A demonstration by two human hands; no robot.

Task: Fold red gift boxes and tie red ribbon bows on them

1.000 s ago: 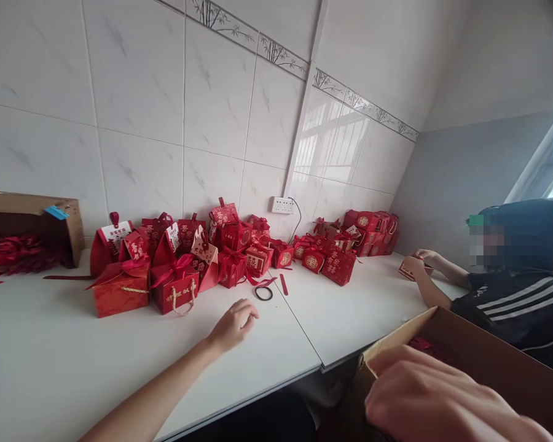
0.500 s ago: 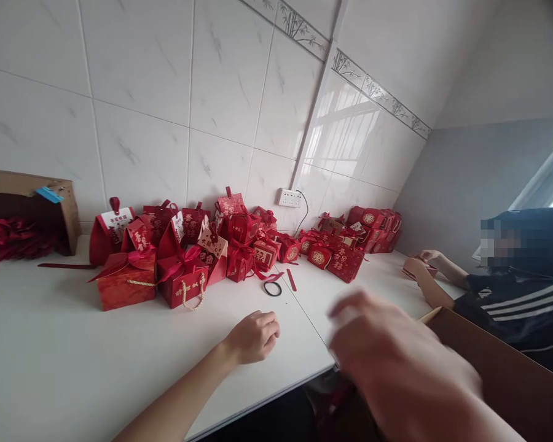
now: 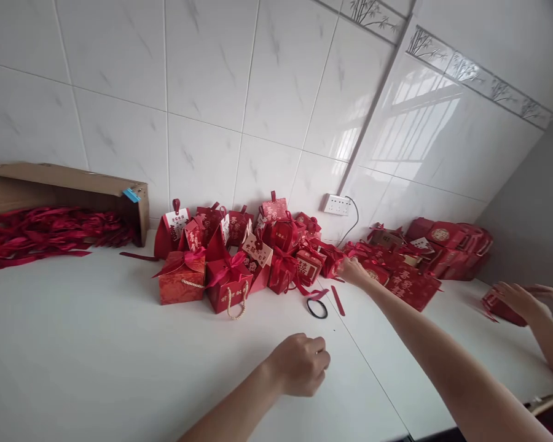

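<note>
Head view, left to right. Ribbons spill from the cardboard carton; gift boxes stand along the wall. Our left hand is over the table, fingers curled in, nothing visible in it. Main change: our right hand, low in the foreground a second ago, is out at a small red box; we judge the work now centres there. Its fingertips are hidden, so we cannot tell opening or grip. Farther right, a co-worker's hand covers a red package.
</note>
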